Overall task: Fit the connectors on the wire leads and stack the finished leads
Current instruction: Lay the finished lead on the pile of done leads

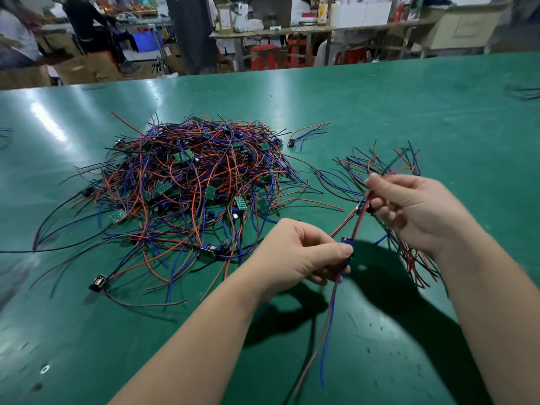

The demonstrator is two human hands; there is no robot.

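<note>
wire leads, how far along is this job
Early, it seems. Looks done: only the smaller fan of red, blue and black leads beside the right hand. In hand: the left hand pinches a small blue connector while the right hand grips the thin red wire lead running to it. Left: the large tangled heap of red, blue and black leads on the green table.
</note>
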